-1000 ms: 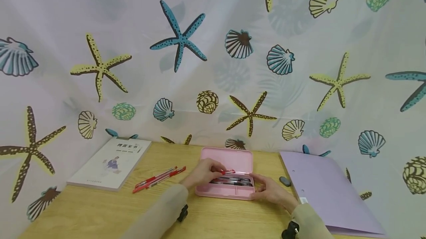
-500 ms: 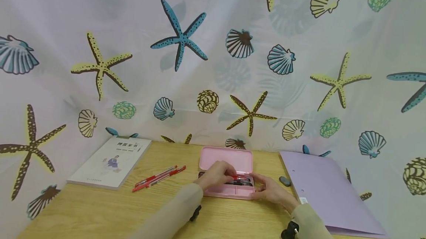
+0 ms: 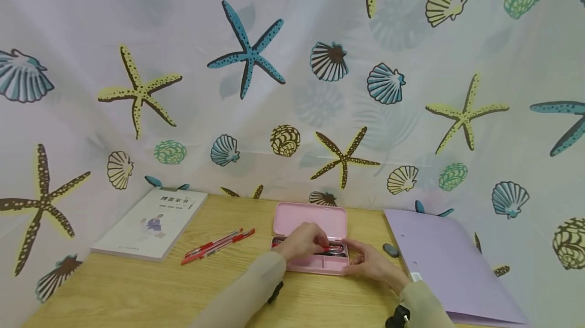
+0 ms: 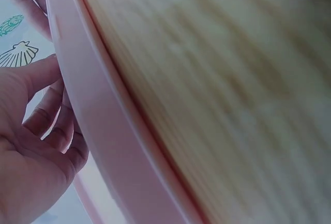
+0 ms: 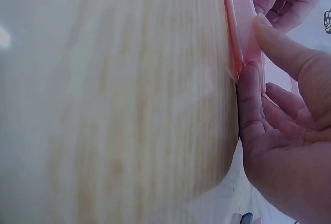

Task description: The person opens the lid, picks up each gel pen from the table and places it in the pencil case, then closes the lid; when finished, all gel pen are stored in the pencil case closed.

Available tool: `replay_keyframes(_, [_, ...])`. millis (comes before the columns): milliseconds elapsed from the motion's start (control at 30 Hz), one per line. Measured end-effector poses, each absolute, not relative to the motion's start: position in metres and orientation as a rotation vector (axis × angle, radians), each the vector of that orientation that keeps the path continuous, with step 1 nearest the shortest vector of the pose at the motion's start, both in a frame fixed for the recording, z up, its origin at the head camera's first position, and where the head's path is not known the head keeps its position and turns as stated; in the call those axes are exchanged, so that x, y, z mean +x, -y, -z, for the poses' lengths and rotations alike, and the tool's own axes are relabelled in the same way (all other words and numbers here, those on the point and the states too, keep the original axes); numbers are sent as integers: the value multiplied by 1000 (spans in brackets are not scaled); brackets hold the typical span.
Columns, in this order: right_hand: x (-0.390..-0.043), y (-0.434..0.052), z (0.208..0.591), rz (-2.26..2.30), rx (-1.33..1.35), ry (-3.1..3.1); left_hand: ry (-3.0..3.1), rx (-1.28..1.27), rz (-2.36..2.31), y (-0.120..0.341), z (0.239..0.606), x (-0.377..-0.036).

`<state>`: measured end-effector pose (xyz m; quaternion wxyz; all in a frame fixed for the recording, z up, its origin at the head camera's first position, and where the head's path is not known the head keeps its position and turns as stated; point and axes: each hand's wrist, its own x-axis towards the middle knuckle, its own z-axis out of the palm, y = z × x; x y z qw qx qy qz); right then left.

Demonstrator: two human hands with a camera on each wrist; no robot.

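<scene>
Left hand (image 3: 302, 242) has dropped from above the open pink pencil case (image 3: 311, 221) down into its tray, carrying the red pen (image 3: 330, 249) in with it; fingers are curling over the pen among the dark pens already lying there, low centre of the head view. Right hand (image 3: 372, 263) is pinching the case's right front corner, thumb on the rim, holding it steady on the table (image 3: 137, 292).

Doing it well, I'd judge: keeping the pen parallel to the others, laying it flat so the lid clears, keeping the case braced.

Two more red pens (image 3: 218, 244) are lying left of the case. Book (image 3: 151, 222) at lower left is showing printed characters on its cover, too small to read. Purple folder (image 3: 452, 262) and small grey eraser (image 3: 391, 250) at right carry no legible writing.
</scene>
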<state>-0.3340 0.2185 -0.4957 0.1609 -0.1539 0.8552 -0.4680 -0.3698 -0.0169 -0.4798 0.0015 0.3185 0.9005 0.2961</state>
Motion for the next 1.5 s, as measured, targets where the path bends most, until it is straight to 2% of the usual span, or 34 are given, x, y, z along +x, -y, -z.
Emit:
replay_keyframes(367, [-334,-218,496,1304,-416,-2470,-2842,1060,-963,16,481,-369])
replay_keyframes(1500, [-336,-219,497,1333,-436,-2438,-2787,988,-1083,8,483,-375])
